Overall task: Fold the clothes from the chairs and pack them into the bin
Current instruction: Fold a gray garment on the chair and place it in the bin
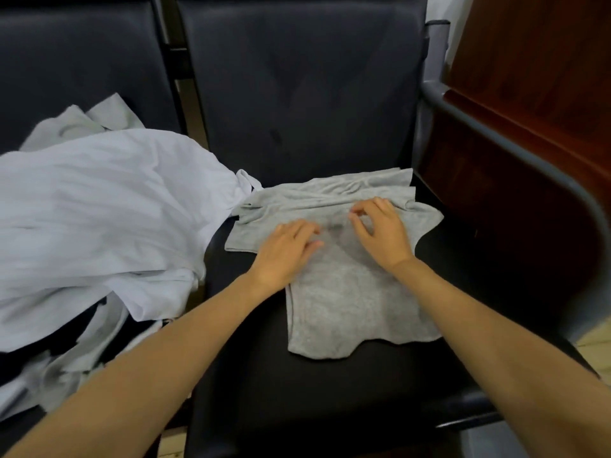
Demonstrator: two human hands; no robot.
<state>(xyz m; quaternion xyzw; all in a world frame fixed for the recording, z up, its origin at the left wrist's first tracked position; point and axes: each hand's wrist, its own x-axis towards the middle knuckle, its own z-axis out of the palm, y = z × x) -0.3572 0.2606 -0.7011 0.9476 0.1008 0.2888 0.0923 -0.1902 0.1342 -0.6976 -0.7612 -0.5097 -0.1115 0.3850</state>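
Two black padded chairs (297,94) stood side by side, a dark metal armrest (515,150) curving along the right one's edge. Beyond it rose reddish-brown wooden furniture (535,61); pale wooden floor (595,345) showed below.

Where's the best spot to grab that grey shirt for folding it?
Pinch the grey shirt at the two corners of its hem, coming from the near side: it lies flat on the seat, hem toward the person, with those corners free and uncovered.
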